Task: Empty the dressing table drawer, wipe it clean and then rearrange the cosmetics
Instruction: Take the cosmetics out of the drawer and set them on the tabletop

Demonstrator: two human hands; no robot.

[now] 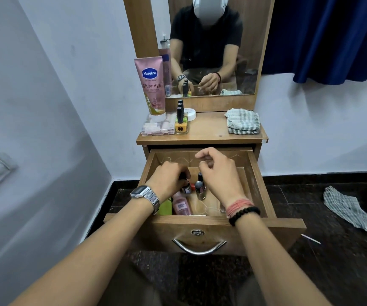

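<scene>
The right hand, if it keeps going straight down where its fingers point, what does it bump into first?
Probably the grey-capped bottle standing in the drawer. The right hand hangs over it with its fingers curled downward, holding nothing. Depth is hard to judge from above, so the dark-capped bottle just behind might be met first.

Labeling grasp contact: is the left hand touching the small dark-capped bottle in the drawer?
Touching. The head view shows the left hand with its fingers curled round the black cap of the small bottle in the drawer; no gap shows between them.
</scene>
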